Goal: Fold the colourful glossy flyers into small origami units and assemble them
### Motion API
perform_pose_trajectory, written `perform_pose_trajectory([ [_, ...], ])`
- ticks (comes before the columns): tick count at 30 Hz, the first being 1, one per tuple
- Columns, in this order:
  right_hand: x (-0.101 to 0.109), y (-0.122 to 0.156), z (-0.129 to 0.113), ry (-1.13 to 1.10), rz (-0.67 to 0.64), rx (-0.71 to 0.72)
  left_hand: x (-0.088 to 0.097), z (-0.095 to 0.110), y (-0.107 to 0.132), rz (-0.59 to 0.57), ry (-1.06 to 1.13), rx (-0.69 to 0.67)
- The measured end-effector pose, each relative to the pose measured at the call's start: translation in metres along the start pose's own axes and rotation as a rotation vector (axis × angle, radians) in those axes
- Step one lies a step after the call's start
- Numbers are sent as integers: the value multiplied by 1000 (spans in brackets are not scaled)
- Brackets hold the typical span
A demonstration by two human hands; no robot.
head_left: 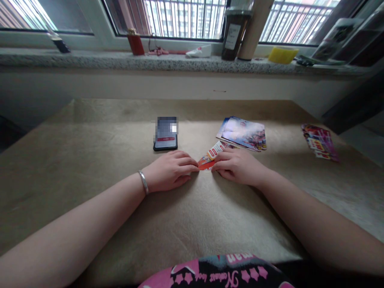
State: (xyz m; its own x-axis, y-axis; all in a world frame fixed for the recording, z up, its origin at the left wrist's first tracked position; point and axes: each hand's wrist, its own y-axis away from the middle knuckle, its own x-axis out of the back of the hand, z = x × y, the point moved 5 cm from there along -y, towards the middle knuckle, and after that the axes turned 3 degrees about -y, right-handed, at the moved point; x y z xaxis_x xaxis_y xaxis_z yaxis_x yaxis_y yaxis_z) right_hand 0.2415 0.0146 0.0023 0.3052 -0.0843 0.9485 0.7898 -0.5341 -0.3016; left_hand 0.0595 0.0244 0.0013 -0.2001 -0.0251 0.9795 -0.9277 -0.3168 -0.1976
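A small printed paper (209,157), red-orange with white and yellow parts, lies on the table between my hands, folded over at an angle. My left hand (172,170), a silver bracelet at its wrist, has its fingers pressed together on the paper's left tip. My right hand (237,165) curls its fingers onto the right part of the paper and hides some of it. Just beyond my right hand rests a stack of glossy picture sheets (244,132). Beyond my left hand is a phone (166,134) with its screen lit and partly blurred.
Fanned printed papers (320,142) lie at the right of the tan table (75,168). Along the stone windowsill (102,60) stand a red lighter-like object (136,42), a dark lidded jar (235,34) and a yellow block (282,55).
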Motion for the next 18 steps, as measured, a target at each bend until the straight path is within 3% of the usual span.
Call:
perform_pose_trajectory([
  [9, -9, -4, -8, 26, 44, -29, 6, -4, 3, -35, -119, 72],
  [18, -12, -11, -9, 45, 24, -67, -2, -3, 4, -38, -132, 111],
])
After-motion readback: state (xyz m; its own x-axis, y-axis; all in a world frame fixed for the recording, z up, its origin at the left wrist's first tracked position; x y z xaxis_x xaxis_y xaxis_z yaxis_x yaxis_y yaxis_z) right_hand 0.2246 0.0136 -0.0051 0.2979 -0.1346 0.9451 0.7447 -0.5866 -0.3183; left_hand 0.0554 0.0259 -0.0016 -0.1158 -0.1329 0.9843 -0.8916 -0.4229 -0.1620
